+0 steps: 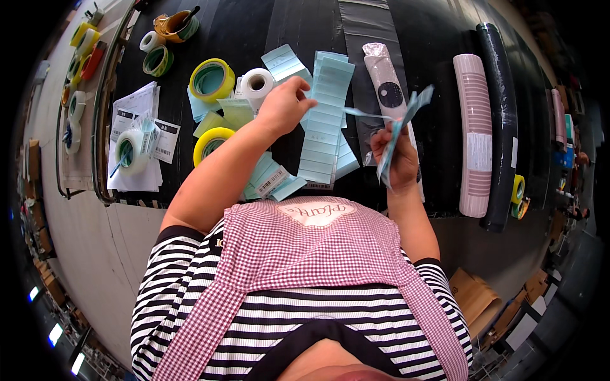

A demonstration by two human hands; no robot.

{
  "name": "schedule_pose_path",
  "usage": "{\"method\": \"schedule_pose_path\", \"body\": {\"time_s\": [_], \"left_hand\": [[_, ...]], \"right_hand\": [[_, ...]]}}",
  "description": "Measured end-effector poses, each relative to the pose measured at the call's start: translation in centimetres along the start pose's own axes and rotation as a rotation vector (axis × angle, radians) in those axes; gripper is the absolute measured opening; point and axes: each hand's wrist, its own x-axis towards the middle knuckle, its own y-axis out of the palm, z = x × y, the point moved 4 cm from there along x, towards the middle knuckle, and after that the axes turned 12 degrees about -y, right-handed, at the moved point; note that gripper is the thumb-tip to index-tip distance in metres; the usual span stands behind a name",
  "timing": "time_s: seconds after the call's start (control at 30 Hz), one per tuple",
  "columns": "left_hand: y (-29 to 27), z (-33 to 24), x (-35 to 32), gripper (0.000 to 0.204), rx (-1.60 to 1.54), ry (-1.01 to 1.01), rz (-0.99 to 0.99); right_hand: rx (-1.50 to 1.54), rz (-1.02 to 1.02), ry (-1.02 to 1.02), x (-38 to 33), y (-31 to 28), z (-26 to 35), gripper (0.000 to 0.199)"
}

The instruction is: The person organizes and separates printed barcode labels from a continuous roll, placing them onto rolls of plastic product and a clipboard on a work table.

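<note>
My left hand (284,108) hovers over the light-blue label sheets (326,117), left of the longest one. Its fingers are half curled and a little apart, and nothing shows between them. On the right, my right hand (399,162) grips a folded light-blue label strip (395,140), which stands up from the fingers and bends toward the upper right. A thin end of it reaches left toward the label sheets. Just beyond that hand lies a pale wrapped roll (381,70) with a dark round patch. A white roll (257,82) stands beside my left hand.
Yellow-rimmed tape rolls (212,80) and printed papers (136,108) with a clear tape roll (130,152) lie to the left. A brown tape dispenser (176,26) is farther back. A pink striped roll (473,133) and a long black roll (499,127) lie right on the black table (438,38).
</note>
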Motion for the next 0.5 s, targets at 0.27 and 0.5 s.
{"method": "schedule_pose_path", "body": {"time_s": [0.27,0.5], "left_hand": [[2.9,0.1,0.0,0.052,0.367,0.037,-0.017],[2.5,0.9,1.3,0.031,0.309,0.076,-0.029]], "right_hand": [[0.33,-0.099,0.139,-0.7,0.6,-1.2,0.038],[0.139,-0.073,0.138,-1.0,-0.3,-1.8,0.023]]}}
